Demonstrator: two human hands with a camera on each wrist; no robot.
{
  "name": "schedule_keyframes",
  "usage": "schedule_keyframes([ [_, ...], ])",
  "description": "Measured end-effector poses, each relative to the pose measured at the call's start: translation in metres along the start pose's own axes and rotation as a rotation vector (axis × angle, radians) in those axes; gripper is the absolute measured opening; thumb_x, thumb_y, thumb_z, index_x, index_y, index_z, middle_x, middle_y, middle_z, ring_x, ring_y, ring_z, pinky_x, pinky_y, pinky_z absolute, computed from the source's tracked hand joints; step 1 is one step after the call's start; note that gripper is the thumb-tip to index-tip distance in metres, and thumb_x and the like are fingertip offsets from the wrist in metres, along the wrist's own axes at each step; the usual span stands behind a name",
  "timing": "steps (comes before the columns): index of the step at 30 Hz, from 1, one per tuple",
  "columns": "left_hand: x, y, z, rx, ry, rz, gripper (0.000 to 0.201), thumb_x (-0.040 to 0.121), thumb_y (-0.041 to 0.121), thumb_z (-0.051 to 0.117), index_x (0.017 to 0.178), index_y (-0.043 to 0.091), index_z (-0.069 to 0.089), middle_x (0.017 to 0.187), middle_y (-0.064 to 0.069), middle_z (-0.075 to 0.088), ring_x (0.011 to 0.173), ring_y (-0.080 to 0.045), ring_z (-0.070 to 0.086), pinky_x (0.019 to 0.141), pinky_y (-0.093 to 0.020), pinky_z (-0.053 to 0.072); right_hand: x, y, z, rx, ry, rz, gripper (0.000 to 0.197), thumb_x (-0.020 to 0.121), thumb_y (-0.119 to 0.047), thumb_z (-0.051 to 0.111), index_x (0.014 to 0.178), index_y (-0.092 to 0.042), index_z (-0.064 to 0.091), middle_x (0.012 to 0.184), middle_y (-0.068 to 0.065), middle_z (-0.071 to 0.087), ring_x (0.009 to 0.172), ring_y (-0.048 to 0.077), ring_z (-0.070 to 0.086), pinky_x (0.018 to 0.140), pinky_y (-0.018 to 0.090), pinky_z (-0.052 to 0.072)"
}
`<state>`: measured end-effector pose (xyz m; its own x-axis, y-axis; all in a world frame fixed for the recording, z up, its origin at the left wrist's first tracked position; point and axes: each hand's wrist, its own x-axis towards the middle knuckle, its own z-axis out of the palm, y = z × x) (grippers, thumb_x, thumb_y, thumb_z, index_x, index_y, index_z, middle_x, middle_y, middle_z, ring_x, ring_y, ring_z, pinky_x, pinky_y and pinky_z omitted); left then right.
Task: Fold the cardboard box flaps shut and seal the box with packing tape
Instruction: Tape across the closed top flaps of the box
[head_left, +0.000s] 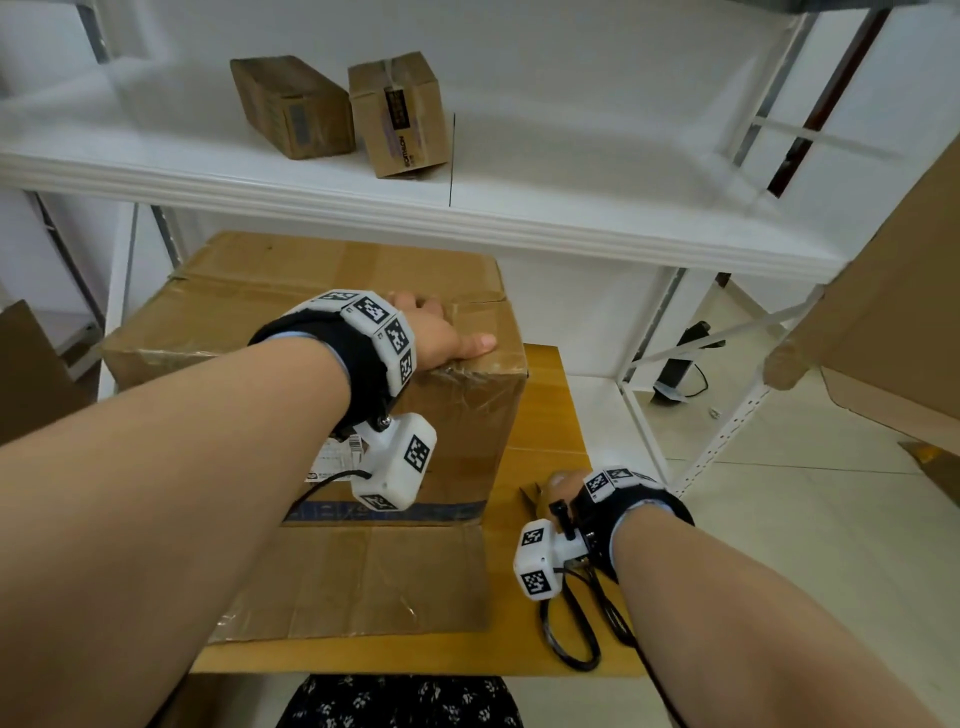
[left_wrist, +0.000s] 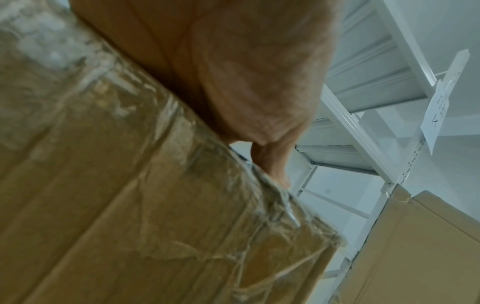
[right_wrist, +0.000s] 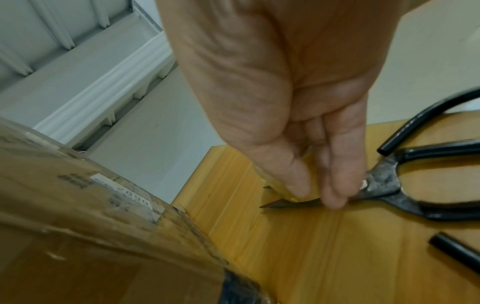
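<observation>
A large cardboard box (head_left: 311, 291) stands on the wooden table (head_left: 550, 415) with its top flaps down. Wrinkled clear tape (left_wrist: 197, 156) covers its near right top edge. My left hand (head_left: 447, 327) lies flat on the top by that corner, fingers straight, thumb along the edge; the left wrist view shows the palm (left_wrist: 246, 72) on the box (left_wrist: 130, 195). My right hand (right_wrist: 314, 193) is down on the table right of the box (right_wrist: 78, 226), its thumb and fingers pinching the blades of black scissors (right_wrist: 384, 185). In the head view this hand (head_left: 563, 480) hides most of the scissors (head_left: 532, 496). No tape roll is in view.
A flat cardboard panel (head_left: 363, 577) lies on the table in front of the box. A white shelf (head_left: 519, 223) just above and behind carries two small cardboard boxes (head_left: 291, 104) (head_left: 400, 114). Another big carton (head_left: 893, 338) juts in at the right.
</observation>
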<state>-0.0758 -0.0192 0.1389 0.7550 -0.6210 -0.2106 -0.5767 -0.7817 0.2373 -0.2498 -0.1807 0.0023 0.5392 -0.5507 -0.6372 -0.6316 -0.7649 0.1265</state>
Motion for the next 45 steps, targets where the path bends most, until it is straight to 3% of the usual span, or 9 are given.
schedule_keyframes([
  [3,-0.002,0.002,-0.001,-0.01,0.009,0.002,0.113,0.066,0.092,0.035,0.155,0.027,0.01,0.162,-0.004,0.007,0.148,-0.033,0.007,0.117,-0.057,0.015,-0.005,0.015,0.001,0.136,0.108,0.021,0.017,0.092,-0.033,0.053,0.104,-0.022,0.057,0.089,0.003,0.058,0.086,0.027,0.061,0.09,0.044,0.057],
  [7,-0.003,0.002,-0.001,-0.038,0.008,0.001,0.111,0.068,0.09,0.038,0.155,0.027,0.011,0.162,-0.004,0.007,0.148,-0.033,0.007,0.117,-0.058,0.015,-0.005,0.043,-0.014,0.896,0.082,0.014,0.044,0.096,-0.005,0.058,0.139,-0.003,0.049,0.099,0.004,0.055,0.088,0.02,0.06,0.072,0.03,0.059],
  [12,-0.007,0.005,-0.005,-0.051,0.005,-0.018,0.108,0.071,0.089,0.04,0.155,0.026,0.013,0.162,-0.004,0.008,0.148,-0.033,0.009,0.117,-0.057,0.015,-0.037,0.048,-0.052,1.276,0.253,-0.082,0.03,0.097,-0.003,0.06,0.127,-0.007,0.059,0.096,0.009,0.067,0.074,0.017,0.069,0.06,0.029,0.059],
  [17,-0.013,0.004,-0.003,-0.073,0.018,-0.015,0.109,0.07,0.089,0.039,0.155,0.026,0.013,0.162,-0.005,0.008,0.147,-0.034,0.011,0.117,-0.056,0.017,-0.094,0.025,-0.103,1.491,0.503,-0.317,0.02,0.103,-0.007,0.051,0.119,-0.019,0.052,0.118,0.016,0.065,0.08,0.024,0.074,0.069,0.034,0.063],
  [25,-0.031,-0.001,-0.016,-0.115,0.039,0.0,0.091,0.085,0.069,0.052,0.153,0.017,0.022,0.158,-0.011,0.02,0.141,-0.032,0.029,0.115,-0.042,0.027,-0.138,-0.04,-0.143,1.467,0.609,-0.669,0.015,0.104,-0.011,0.051,0.112,-0.022,0.057,0.109,0.015,0.069,0.079,0.018,0.073,0.071,0.031,0.06],
  [31,-0.03,-0.02,-0.025,-0.249,0.059,0.082,0.08,0.087,0.043,0.066,0.152,0.019,0.025,0.15,-0.012,0.038,0.133,-0.03,0.043,0.11,-0.041,0.036,-0.127,-0.096,-0.153,1.488,0.654,-0.739,0.019,0.106,-0.016,0.045,0.119,-0.028,0.054,0.106,0.005,0.066,0.084,0.017,0.071,0.087,0.044,0.06],
  [38,-0.036,-0.037,-0.03,-0.099,0.061,0.146,0.069,0.091,0.051,0.057,0.145,0.014,0.035,0.147,-0.011,0.036,0.128,-0.03,0.046,0.105,-0.039,0.039,-0.103,-0.128,-0.141,1.4,0.763,-0.686,0.016,0.104,-0.016,0.046,0.116,-0.02,0.055,0.112,0.007,0.067,0.073,0.014,0.069,0.071,0.032,0.054],
  [41,-0.034,-0.057,-0.025,-0.394,0.161,0.163,0.065,0.087,0.038,0.068,0.14,0.015,0.037,0.139,-0.007,0.045,0.121,-0.024,0.051,0.099,-0.033,0.043,-0.096,-0.132,-0.134,1.309,0.78,-0.691,0.019,0.103,-0.016,0.049,0.119,-0.021,0.058,0.108,0.005,0.066,0.07,0.011,0.065,0.075,0.034,0.057],
  [45,-0.035,-0.07,-0.02,-0.928,0.337,0.197,0.064,0.088,0.018,0.069,0.139,0.028,0.03,0.126,-0.007,0.048,0.107,-0.019,0.056,0.08,-0.026,0.048,-0.095,-0.133,-0.132,1.239,0.797,-0.73,0.021,0.103,-0.016,0.052,0.097,-0.034,0.059,0.091,-0.007,0.061,0.066,0.008,0.056,0.068,0.027,0.051],
])
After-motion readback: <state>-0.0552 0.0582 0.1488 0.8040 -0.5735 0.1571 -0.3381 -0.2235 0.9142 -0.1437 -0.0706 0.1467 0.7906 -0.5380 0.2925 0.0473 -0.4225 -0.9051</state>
